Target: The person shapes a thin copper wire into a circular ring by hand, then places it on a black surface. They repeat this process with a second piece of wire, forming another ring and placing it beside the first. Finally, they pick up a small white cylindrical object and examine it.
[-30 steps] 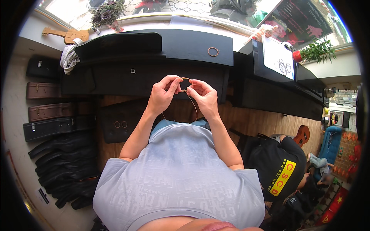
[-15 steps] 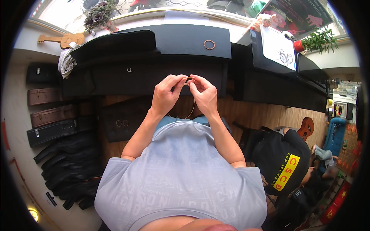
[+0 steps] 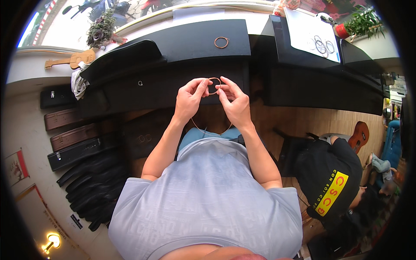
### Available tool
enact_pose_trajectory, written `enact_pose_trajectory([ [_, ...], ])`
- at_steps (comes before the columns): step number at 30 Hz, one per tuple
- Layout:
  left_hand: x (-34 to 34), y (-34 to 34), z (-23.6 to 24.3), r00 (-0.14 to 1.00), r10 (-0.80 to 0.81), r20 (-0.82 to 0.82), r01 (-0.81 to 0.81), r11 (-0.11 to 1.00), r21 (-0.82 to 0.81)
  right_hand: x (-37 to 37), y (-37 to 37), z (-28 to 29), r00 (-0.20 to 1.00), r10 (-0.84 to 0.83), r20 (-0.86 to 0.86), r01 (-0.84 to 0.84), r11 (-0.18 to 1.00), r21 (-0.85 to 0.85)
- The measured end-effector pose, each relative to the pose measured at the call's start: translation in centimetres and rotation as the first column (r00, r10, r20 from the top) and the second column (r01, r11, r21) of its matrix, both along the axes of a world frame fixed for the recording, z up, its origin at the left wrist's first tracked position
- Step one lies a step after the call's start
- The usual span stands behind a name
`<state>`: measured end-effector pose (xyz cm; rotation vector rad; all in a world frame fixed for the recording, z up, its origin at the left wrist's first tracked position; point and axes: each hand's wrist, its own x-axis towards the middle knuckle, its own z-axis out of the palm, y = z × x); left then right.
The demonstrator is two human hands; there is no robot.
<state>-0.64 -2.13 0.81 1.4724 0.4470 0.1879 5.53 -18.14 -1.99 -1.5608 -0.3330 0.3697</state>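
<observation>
My left hand [image 3: 189, 99] and my right hand [image 3: 237, 105] meet in front of me over the black furniture. Between their fingertips is a thin copper-coloured coil of wire, like an instrument string [image 3: 215, 78]. My left thumb and fingers pinch its left side. On its right side, my right thumb and fingers grip it, the index finger raised along the rim. From the hands a loose length of the string [image 3: 199, 128] hangs in a curve towards my lap. Another copper-coloured coil [image 3: 221, 47] lies on the black top beyond my hands.
A small pale ring [image 3: 140, 82] lies on the lower black surface. Coils [image 3: 145, 138] rest on something dark at left. More coils [image 3: 321, 47] lie on a white sheet at right. Instrument cases [image 3: 74, 148] line the left wall. A person in black [image 3: 323, 173] sits at right near a ukulele [image 3: 359, 137].
The coil has turned from nearly edge-on to facing me as a round ring. My right fingers have shifted on it and spread slightly. The whole view has shifted a little.
</observation>
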Motion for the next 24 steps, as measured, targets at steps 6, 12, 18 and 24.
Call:
enact_pose_trajectory([
  [6, 1.6, -0.8, 0.3, 0.990, 0.126, -0.058, -0.135, 0.974, -0.183, 0.5, -3.2, 0.2, 0.958, -0.090, 0.273, 0.145, 0.972, -0.187],
  [12, 2.2, -0.7, 2.0, 0.992, 0.125, -0.030, -0.125, 0.888, -0.442, -0.6, -5.5, -2.3, 0.962, -0.125, -0.242, 0.045, 0.948, -0.314],
  [18, 1.1, 1.6, 1.1, 0.994, 0.099, -0.037, -0.103, 0.824, -0.557, -1.8, -4.0, -2.6, 0.832, -0.007, -0.555, 0.033, 0.999, 0.037],
  [24, -1.8, 4.4, 0.8, 0.997, 0.062, -0.036, -0.072, 0.838, -0.542, -3.0, -1.5, -2.0, 0.605, 0.280, -0.745, 0.017, 0.931, 0.364],
])
